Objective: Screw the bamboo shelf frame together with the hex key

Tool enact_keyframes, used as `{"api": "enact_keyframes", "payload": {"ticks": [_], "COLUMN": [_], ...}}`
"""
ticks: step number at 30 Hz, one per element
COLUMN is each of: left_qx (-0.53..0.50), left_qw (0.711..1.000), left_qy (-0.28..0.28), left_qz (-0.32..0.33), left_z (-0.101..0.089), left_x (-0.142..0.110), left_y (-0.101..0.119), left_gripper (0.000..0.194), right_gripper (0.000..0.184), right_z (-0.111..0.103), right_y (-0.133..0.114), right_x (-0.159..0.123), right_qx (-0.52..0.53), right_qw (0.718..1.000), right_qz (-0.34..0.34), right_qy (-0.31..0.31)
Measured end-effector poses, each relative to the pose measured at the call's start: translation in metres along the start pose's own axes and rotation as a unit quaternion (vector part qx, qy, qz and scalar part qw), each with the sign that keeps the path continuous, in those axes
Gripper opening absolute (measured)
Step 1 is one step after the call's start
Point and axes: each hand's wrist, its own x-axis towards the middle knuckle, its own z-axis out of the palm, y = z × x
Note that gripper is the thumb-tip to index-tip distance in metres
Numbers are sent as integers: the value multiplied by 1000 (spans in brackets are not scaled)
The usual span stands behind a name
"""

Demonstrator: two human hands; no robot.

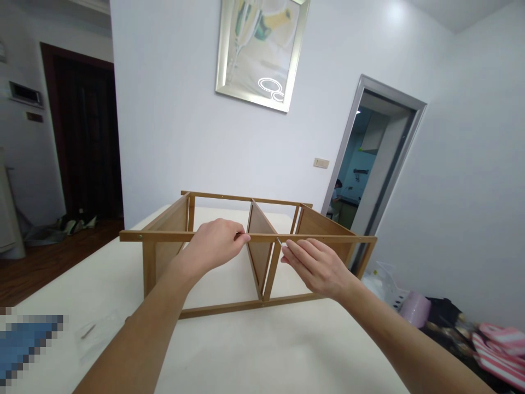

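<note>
A wooden shelf frame [262, 304] lies on its side on a white table [246, 350], with its panels standing upright between the rails. My left hand [217, 243] is closed round the upper front rail, left of the middle panel [259, 241]. Just right of that panel, my right hand [318, 265] pinches a thin metal piece [279, 241]. One end of the piece meets the rail at the middle joint; the rest is hidden by my fingers, so I cannot tell if it is a screw or a hex key.
A clear plastic bag [98, 334] with a small thin item lies at the table's left. Beyond the table's right side are a purple container [415, 309] and pink striped cloth [498, 350]. A person [336, 194] is in the room past the doorway [369, 164].
</note>
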Motion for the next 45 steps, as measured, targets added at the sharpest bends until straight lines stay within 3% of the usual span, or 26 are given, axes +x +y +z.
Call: {"api": "enact_keyframes", "payload": {"ticks": [4,9,12,15,26,31,33,35,36,38,41,42,43,45], "left_qx": [4,9,6,8,11,13,12,10,10,12,22,24,26,27], "left_qw": [1000,1000,1000,1000,1000,1000,1000,1000,1000,1000,1000,1000,1000,1000], "left_qy": [-1,3,7,5,5,3,-1,-2,-3,-4,-2,-1,1,5], "left_qz": [-4,-3,-1,-1,2,1,-1,-1,-1,-1,-2,-3,-3,0], "left_z": [0,1,1,1,1,1,0,-1,-1,-1,-1,0,0,0], "left_x": [1,0,0,0,0,0,0,0,0,0,0,1,1,1], "left_y": [0,0,0,0,0,1,1,2,2,2,2,2,2,1], "left_gripper": [37,37,37,38,37,37,38,38,38,38,40,40,39,39], "right_gripper": [2,20,25,28,34,37,39,40,40,36,23,19,16,14], "right_z": [10,27,33,31,13,6,3,2,3,4,6,6,6,7], "right_y": [-8,-29,-42,-49,-52,-50,-47,-44,-43,-42,-47,-49,-51,-55], "right_x": [4,12,17,22,28,35,37,37,37,36,36,37,37,39], "right_qx": [-4,25,67,76,-2,78,143,245,310,450,619,654,680,714], "right_qw": [998,971,940,919,923,887,861,813,772,650,420,357,307,246], "right_qz": [50,222,326,382,383,439,474,521,551,612,661,660,655,640], "right_qy": [31,81,74,59,-47,-121,-120,-89,-69,-22,66,94,117,143]}}
